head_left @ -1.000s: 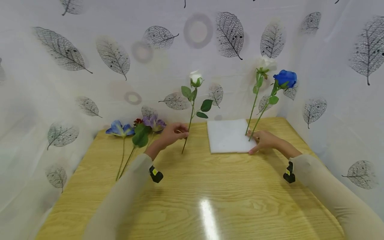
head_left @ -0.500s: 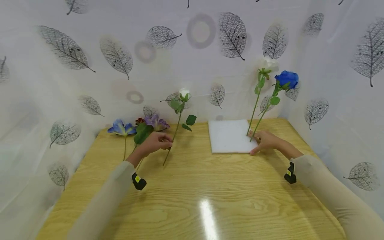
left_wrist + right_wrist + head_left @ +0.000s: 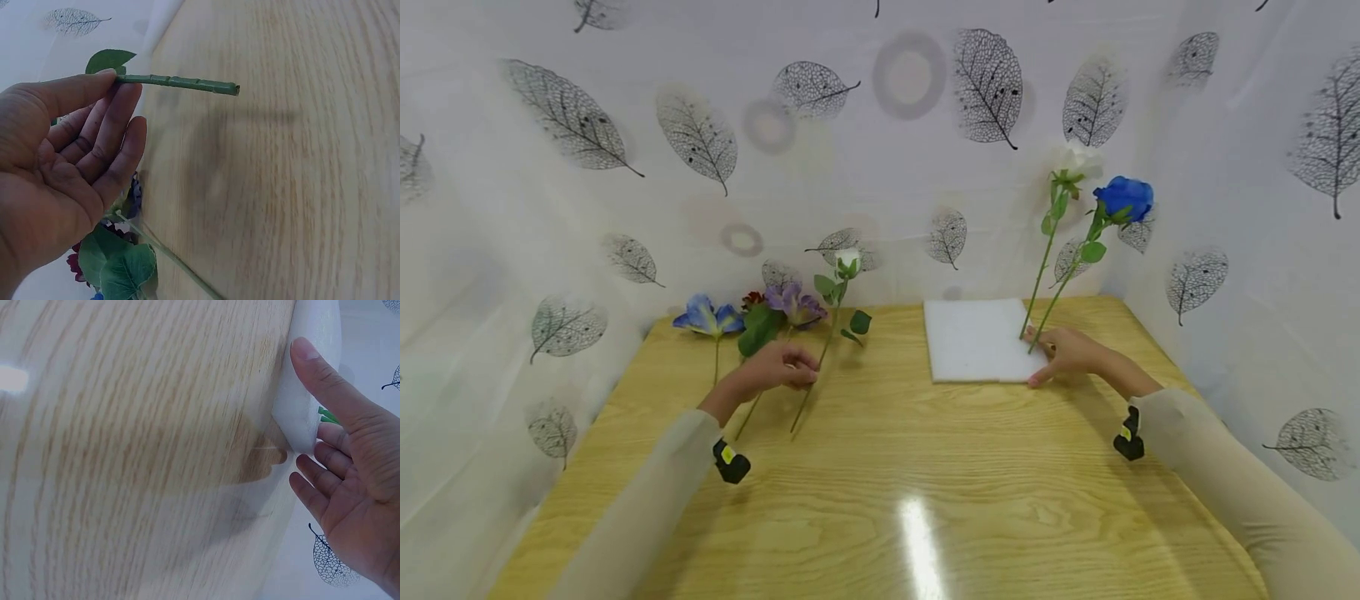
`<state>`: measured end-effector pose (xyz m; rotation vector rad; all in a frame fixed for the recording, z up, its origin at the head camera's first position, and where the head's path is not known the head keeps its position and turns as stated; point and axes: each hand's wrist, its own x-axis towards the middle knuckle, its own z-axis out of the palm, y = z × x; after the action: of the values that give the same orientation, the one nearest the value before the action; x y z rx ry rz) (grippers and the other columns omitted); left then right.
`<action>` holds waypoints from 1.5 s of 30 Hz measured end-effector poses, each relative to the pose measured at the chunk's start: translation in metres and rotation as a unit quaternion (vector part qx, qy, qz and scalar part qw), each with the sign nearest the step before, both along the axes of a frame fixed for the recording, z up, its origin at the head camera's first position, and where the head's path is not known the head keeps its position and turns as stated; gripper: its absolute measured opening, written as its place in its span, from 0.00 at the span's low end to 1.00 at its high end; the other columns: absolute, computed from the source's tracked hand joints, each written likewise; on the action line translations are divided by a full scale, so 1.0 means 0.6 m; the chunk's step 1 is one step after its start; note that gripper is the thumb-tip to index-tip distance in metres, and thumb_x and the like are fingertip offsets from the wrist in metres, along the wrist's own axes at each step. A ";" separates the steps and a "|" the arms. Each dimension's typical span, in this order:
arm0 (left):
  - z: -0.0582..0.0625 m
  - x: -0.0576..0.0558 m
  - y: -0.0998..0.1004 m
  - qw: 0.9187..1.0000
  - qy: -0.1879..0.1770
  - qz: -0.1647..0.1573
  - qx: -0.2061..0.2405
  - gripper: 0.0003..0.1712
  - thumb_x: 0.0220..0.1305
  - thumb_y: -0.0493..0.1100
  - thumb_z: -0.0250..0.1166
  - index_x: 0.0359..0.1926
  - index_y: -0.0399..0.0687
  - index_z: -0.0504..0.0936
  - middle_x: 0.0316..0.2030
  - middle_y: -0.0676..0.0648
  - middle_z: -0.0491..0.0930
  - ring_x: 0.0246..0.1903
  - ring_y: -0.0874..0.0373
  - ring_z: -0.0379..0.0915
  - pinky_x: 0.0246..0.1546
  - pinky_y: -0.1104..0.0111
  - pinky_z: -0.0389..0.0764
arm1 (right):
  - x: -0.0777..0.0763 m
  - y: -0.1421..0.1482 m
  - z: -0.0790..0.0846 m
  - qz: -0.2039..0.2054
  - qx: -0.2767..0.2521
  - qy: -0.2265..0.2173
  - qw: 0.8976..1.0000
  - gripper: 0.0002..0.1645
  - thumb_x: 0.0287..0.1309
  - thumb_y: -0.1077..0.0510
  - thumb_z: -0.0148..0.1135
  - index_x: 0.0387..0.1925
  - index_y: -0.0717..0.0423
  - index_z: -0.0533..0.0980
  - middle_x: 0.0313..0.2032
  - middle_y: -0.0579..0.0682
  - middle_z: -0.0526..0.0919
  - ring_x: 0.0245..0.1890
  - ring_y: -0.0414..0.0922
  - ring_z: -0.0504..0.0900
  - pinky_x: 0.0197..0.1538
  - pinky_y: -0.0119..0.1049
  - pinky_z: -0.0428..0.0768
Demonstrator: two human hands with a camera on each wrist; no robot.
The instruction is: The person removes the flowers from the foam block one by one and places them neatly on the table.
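Observation:
In the head view, my left hand (image 3: pixel 780 367) pinches the stem of a white rose (image 3: pixel 848 260) between thumb and forefinger. The rose leans right above the table, flower up. The cut stem end (image 3: pixel 219 87) sticks out past my thumb in the left wrist view, the other fingers loosely bent. My right hand (image 3: pixel 1067 352) rests at the near right corner of a white foam board (image 3: pixel 973 342); its thumb touches the board, with relaxed fingers beside the edge. Another white rose (image 3: pixel 1075 160) and a blue rose (image 3: pixel 1124 198) stand in the board's right side, tilted right.
Left of my left hand lie a blue flower (image 3: pixel 707 317), a purple flower (image 3: pixel 796 305) and a dark red flower (image 3: pixel 752 300) with a big green leaf (image 3: pixel 760 329). A leaf-patterned curtain (image 3: pixel 850 167) hangs around the wooden table (image 3: pixel 910 458).
My left hand has moved left and toward me with the white rose, which now sits lower and leans more to the right. My right hand has stayed at the foam board.

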<state>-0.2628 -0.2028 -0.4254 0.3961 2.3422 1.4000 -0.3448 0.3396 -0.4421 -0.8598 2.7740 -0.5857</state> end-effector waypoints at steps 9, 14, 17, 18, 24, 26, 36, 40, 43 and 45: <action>-0.015 0.006 -0.007 1.000 -0.025 -0.009 0.003 0.20 0.71 0.38 0.64 0.56 0.25 0.79 0.42 0.40 0.86 0.41 0.51 0.86 0.47 0.56 0.88 | -0.003 0.000 -0.001 -0.020 0.012 -0.014 1.000 0.55 0.39 0.45 0.85 0.63 0.72 0.74 0.67 0.71 0.68 0.31 0.44 0.66 0.35 0.35 0.63; -0.028 0.005 -0.007 0.999 -0.035 0.002 -0.005 0.18 0.70 0.38 0.65 0.54 0.25 0.81 0.41 0.40 0.86 0.39 0.52 0.86 0.44 0.59 0.89 | -0.003 -0.002 0.000 -0.021 0.005 -0.017 1.000 0.52 0.39 0.46 0.86 0.62 0.71 0.75 0.67 0.71 0.70 0.27 0.42 0.60 0.32 0.34 0.59; -0.033 0.005 -0.006 0.999 -0.043 0.006 -0.008 0.18 0.70 0.38 0.65 0.52 0.26 0.82 0.38 0.42 0.86 0.36 0.56 0.84 0.42 0.61 0.88 | -0.006 0.000 -0.005 -0.025 0.000 -0.019 1.000 0.49 0.38 0.45 0.86 0.58 0.71 0.78 0.58 0.70 0.80 0.26 0.41 0.57 0.30 0.33 0.57; -0.035 0.005 -0.006 0.999 -0.045 0.007 -0.008 0.17 0.70 0.38 0.65 0.51 0.26 0.82 0.37 0.43 0.86 0.34 0.57 0.83 0.41 0.62 0.88 | -0.007 0.000 -0.006 -0.027 0.000 -0.019 0.999 0.48 0.38 0.45 0.86 0.56 0.70 0.79 0.53 0.68 0.83 0.26 0.41 0.57 0.30 0.33 0.56; -0.042 0.004 -0.005 0.998 -0.066 0.022 -0.005 0.17 0.69 0.37 0.65 0.51 0.26 0.81 0.36 0.47 0.86 0.32 0.61 0.82 0.39 0.65 0.87 | -0.009 0.001 -0.009 -0.029 0.003 -0.021 0.999 0.38 0.38 0.44 0.86 0.45 0.66 0.82 0.65 0.70 0.74 0.31 0.46 0.67 0.34 0.34 0.62; -0.043 0.004 -0.005 0.996 -0.078 0.034 -0.006 0.18 0.69 0.37 0.65 0.53 0.25 0.81 0.38 0.46 0.86 0.33 0.61 0.84 0.40 0.65 0.88 | -0.010 0.002 -0.012 -0.027 0.009 -0.016 0.999 0.40 0.38 0.43 0.85 0.47 0.65 0.81 0.68 0.69 0.67 0.38 0.50 0.75 0.37 0.35 0.66; -0.044 0.008 -0.008 0.992 -0.112 0.056 -0.014 0.19 0.69 0.35 0.64 0.56 0.24 0.79 0.35 0.45 0.86 0.31 0.62 0.84 0.39 0.64 0.89 | -0.011 0.002 -0.013 -0.025 0.013 -0.012 1.000 0.51 0.38 0.42 0.85 0.58 0.71 0.77 0.68 0.69 0.67 0.37 0.48 0.71 0.39 0.37 0.67; -0.044 0.009 -0.013 0.992 -0.112 0.055 -0.017 0.19 0.69 0.35 0.63 0.55 0.23 0.79 0.34 0.45 0.87 0.29 0.62 0.83 0.39 0.63 0.89 | -0.012 0.002 -0.013 -0.025 0.017 -0.009 0.999 0.51 0.38 0.42 0.85 0.58 0.70 0.77 0.68 0.69 0.67 0.40 0.49 0.73 0.39 0.36 0.67; -0.044 0.008 -0.015 0.991 -0.115 0.058 -0.019 0.19 0.69 0.35 0.63 0.55 0.23 0.80 0.33 0.46 0.86 0.28 0.62 0.83 0.38 0.64 0.89 | -0.013 0.002 -0.013 -0.026 0.016 -0.012 0.999 0.48 0.38 0.42 0.85 0.56 0.69 0.79 0.68 0.69 0.67 0.39 0.49 0.72 0.38 0.36 0.66; -0.044 0.008 -0.016 0.991 -0.117 0.060 -0.021 0.19 0.69 0.35 0.63 0.55 0.23 0.80 0.32 0.46 0.86 0.28 0.62 0.83 0.37 0.65 0.89 | -0.014 0.002 -0.014 -0.025 0.015 -0.012 0.999 0.45 0.38 0.42 0.85 0.53 0.67 0.80 0.68 0.69 0.67 0.39 0.49 0.72 0.38 0.36 0.65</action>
<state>-0.2581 -0.2123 -0.4515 0.0736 2.2290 1.3653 -0.3530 0.3408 -0.4503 -0.7729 2.7821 -0.5561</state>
